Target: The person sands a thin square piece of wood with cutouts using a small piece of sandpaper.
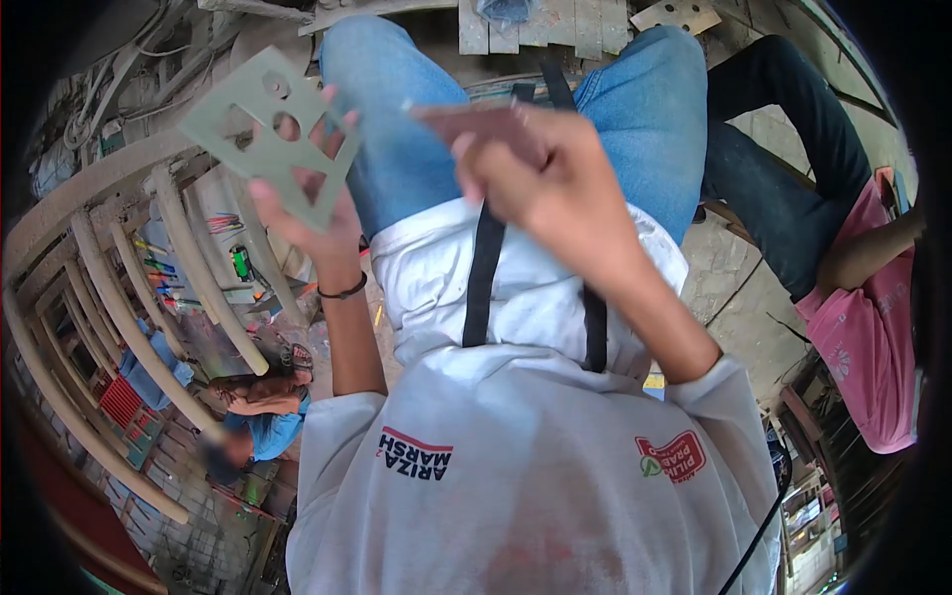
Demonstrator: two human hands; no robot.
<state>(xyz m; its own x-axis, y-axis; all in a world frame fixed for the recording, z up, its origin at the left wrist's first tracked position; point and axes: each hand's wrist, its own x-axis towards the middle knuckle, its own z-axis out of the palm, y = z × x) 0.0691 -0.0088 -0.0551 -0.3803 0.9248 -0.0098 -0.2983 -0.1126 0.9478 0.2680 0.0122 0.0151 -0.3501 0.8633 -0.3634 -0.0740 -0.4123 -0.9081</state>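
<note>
A grey-green flat plate [266, 167] with round and angular cut-outs is tilted at the upper left. My left hand [322, 220], with a dark band at its wrist, grips it from beneath, and fingers show through the openings. Over my lap, my right hand [560, 193] is closed on a reddish-brown flat piece [484, 121], its fingers somewhat blurred. The brown piece is apart from the plate, to its right. Below both hands are my jeans [397, 129] and white shirt [535, 436].
Curved wooden slats [104, 268] stand at the left. Beyond them are a green item [241, 263] and a person in blue [273, 433]. At the right sits a person in a pink shirt [868, 327] and dark trousers. Wooden boards [545, 25] lie beyond my knees.
</note>
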